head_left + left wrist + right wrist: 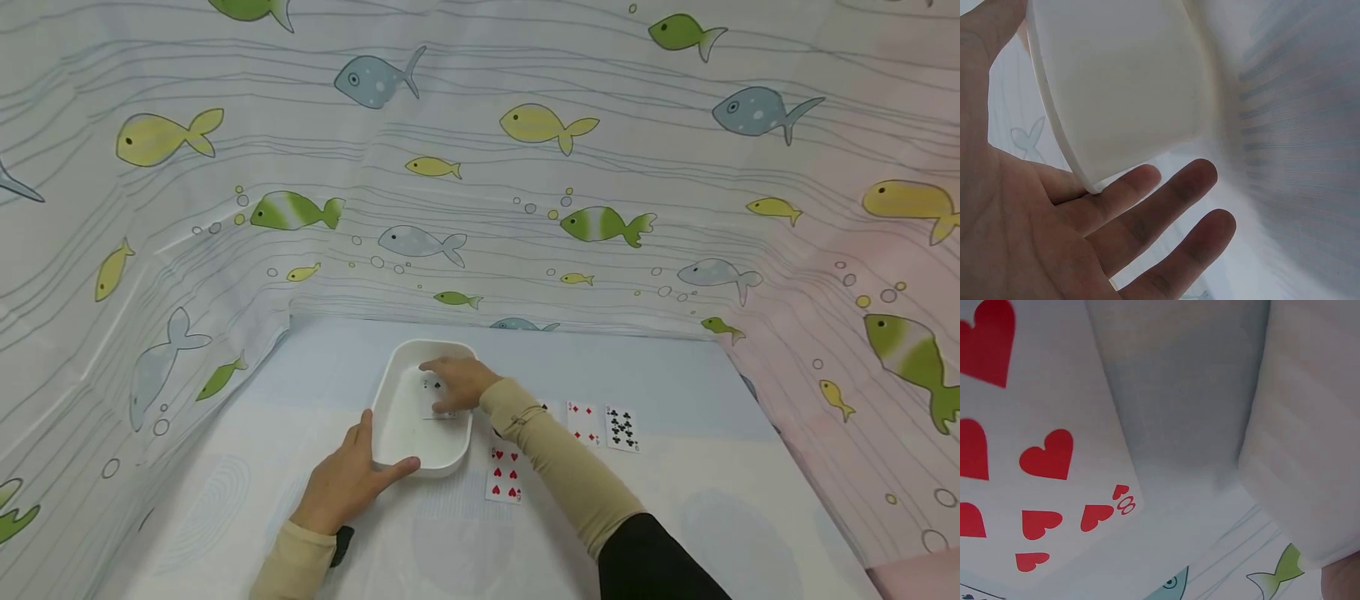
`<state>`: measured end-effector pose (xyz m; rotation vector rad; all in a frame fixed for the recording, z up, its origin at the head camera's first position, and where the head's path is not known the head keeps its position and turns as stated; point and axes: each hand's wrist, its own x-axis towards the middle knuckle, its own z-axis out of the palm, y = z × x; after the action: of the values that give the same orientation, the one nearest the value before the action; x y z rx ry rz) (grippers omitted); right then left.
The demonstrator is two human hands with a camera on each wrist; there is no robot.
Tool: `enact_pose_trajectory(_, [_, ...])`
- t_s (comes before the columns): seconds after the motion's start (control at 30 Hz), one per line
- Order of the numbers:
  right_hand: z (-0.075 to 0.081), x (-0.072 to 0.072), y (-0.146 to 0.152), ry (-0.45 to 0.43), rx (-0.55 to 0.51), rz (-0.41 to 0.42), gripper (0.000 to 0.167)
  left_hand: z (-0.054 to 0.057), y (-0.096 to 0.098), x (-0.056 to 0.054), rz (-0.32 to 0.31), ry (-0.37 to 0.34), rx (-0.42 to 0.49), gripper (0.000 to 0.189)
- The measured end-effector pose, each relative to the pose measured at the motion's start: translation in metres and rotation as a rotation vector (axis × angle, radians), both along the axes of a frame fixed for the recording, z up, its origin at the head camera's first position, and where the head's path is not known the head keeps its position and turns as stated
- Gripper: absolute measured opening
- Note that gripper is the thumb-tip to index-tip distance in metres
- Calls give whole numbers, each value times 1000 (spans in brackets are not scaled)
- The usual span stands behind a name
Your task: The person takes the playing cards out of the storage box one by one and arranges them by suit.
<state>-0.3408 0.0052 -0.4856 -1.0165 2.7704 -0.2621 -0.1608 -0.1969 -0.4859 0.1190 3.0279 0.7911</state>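
At half past seven of the white tub (396, 429), the left hand (343, 487) has hold of the corner: its thumb lies over the near rim, the forefinger stands along the left wall, and other fingers spread loosely outside it. If this thumb pushes down too strongly, I judge that the tub may tip or turn on the counter (420, 546).

Next to the right I have the tub's inside, where one playing card (432, 397) is visible, a little toward two o'clock from the middle. I read it as a two of spades; what is below the hand stays hidden from me. Over this card, from two o'clock, reaches the right hand (465, 383), thumb and forefinger well apart; whether another finger catches an edge, I cannot tell. The card being thin, I think it could slip from the fingertips.

Outside, at four o'clock, lies the hearts card (504, 477); the right sleeve (562, 471) passes at its top and could drag it if lowered. Farther, toward three o'clock, I find a partly covered black-suit card (553, 407), the diamonds card (583, 423) and the clubs card (622, 428).
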Motion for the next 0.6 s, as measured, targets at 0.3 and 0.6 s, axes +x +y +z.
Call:
enact_pose_trajectory(0.3, [-4, 4, 0, 91, 107, 42, 79, -1, 1, -1, 0, 2, -6, 122])
enact_pose_trajectory(0.6, [-6, 6, -3, 105, 150, 35, 85, -1, 1, -1, 5, -6, -8, 123])
